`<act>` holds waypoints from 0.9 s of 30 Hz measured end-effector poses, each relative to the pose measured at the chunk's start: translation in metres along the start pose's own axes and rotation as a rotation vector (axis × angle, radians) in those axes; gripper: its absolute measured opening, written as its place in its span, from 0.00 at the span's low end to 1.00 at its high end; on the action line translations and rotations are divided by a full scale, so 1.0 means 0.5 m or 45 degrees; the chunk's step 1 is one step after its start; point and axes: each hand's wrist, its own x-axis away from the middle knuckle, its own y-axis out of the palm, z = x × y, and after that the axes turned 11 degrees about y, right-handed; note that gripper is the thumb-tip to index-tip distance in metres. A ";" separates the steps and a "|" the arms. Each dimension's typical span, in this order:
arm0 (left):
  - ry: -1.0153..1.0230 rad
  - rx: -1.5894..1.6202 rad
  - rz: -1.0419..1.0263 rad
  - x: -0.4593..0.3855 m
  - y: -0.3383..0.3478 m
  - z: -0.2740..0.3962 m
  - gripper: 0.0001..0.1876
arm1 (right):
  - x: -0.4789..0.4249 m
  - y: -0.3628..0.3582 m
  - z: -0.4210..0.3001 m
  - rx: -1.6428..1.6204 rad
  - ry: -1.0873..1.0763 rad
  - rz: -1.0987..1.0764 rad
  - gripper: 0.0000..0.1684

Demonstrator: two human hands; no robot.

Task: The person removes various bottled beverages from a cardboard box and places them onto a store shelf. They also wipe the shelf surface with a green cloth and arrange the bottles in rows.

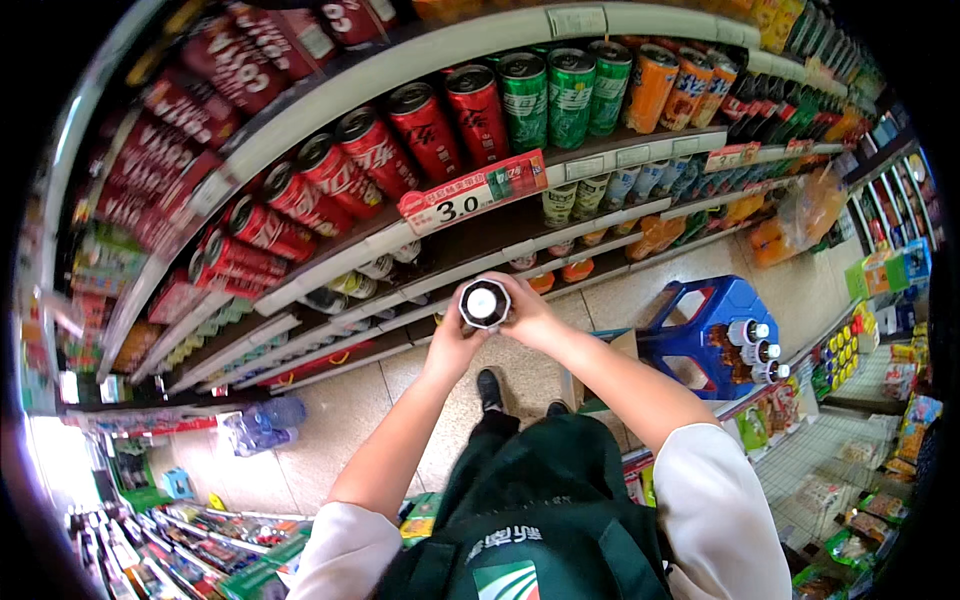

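Observation:
Both hands hold one bottle, seen from above with its white cap (481, 303) and dark body. Around its left side curl the fingers of my left hand (454, 343). My right hand (531, 313) grips the opposite side. The bottle is upright in front of the lower shelves; its label and base are hidden below. To my right, three similar white-capped bottles (757, 351) with dark contents stand on a blue plastic stool (720, 307).
Ahead is a curved-looking shelf edge (360, 251) with red cola cans (427, 135), green cans (571, 97) and orange cans (652, 88). A price sign (474, 193) juts from it. A cardboard box (624, 343) is by the stool. Wrapped bottles (262, 426) sit on the tiled floor (341, 420).

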 end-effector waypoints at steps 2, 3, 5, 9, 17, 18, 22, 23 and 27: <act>0.172 -0.049 0.024 -0.066 -0.017 -0.052 0.39 | -0.088 0.004 0.020 0.033 -0.254 0.043 0.40; 0.253 -0.078 0.043 -0.103 -0.020 -0.069 0.39 | -0.141 0.013 0.058 0.008 -0.370 0.056 0.40; 0.404 -0.187 0.094 -0.157 -0.052 -0.140 0.38 | -0.200 0.024 0.055 0.107 -0.486 0.124 0.39; 0.241 -0.080 0.232 -0.237 -0.056 -0.216 0.35 | -0.293 0.024 0.128 0.194 -0.262 0.220 0.39; -0.132 0.253 0.496 -0.337 -0.084 -0.199 0.24 | -0.495 0.131 0.155 -0.185 -0.213 0.158 0.21; -0.061 0.352 0.526 -0.343 -0.065 -0.190 0.24 | -0.513 0.144 0.163 -0.326 -0.138 0.146 0.21; -0.015 0.287 0.527 -0.359 -0.011 -0.199 0.22 | -0.509 0.146 0.186 -0.824 0.110 0.202 0.22; -0.014 0.473 0.526 -0.349 -0.113 -0.307 0.26 | -0.463 0.174 0.164 -0.631 0.026 0.300 0.23; -0.178 0.069 0.491 -0.237 0.023 -0.225 0.32 | -0.164 0.010 0.180 -0.129 -0.012 0.276 0.27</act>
